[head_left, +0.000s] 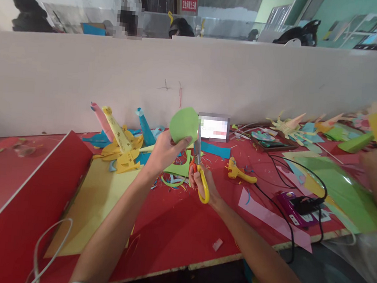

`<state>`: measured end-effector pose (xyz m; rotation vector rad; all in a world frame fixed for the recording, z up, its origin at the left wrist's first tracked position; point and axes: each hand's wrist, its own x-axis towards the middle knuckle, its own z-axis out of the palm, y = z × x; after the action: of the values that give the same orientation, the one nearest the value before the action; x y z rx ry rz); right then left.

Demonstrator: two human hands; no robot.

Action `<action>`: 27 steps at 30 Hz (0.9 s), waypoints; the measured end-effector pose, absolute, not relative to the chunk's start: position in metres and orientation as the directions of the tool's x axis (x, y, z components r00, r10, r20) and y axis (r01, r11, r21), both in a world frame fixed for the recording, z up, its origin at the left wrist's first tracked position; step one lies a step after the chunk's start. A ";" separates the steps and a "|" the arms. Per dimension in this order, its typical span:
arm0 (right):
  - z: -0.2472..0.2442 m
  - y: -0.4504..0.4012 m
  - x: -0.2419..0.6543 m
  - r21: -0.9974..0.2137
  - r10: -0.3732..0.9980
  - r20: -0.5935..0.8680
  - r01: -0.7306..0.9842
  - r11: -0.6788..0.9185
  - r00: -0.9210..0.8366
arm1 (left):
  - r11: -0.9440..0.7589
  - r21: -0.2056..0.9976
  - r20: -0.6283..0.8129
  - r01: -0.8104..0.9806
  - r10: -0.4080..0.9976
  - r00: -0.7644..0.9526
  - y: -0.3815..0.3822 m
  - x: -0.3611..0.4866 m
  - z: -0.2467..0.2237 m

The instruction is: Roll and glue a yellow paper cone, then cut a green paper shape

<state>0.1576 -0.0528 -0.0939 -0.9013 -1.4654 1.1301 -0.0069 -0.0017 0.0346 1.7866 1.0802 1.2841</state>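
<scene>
My left hand (169, 151) pinches a round piece of green paper (184, 124) by its lower edge, holding it up above the red table (175, 219). In my right hand (203, 180) is a pair of scissors (205, 191) with yellow and orange-red handles, its blades pointing up at the right edge of the green paper. Whether the blades touch the paper I cannot tell. Beneath my hands lie a green paper offcut (181, 167) and several thin paper scraps (171, 182).
Paper cones, one yellow with stars (118, 131), stand at the back left. A yellow glue gun (241, 171) and a purple power strip (296, 208) with black cables lie right. Another person's hand (376, 164) is far right. A red divider (35, 190) rises at left.
</scene>
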 end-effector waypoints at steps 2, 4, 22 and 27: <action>-0.095 -0.053 0.157 -0.955 0.942 0.295 -0.040 0.292 -0.162 | -0.432 0.870 0.400 0.238 0.900 0.172 -0.001 -0.007 0.034; -0.094 -0.054 0.157 -0.951 0.938 0.310 -0.059 0.304 -0.156 | -0.433 0.867 0.402 0.245 0.900 0.170 -0.001 -0.007 0.033; -0.093 -0.057 0.152 -0.941 0.939 0.287 -0.240 0.240 -0.188 | -0.389 0.904 0.361 0.175 0.916 0.173 -0.001 -0.007 0.033; -0.091 -0.057 0.152 -0.946 0.951 0.252 -0.255 0.203 -0.180 | -0.393 0.908 0.378 0.141 0.918 0.123 -0.001 -0.008 0.035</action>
<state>0.1517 -0.0572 -0.0907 -0.7580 -1.2818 1.2847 -0.0083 -0.0012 0.0350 1.6688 1.0430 1.3398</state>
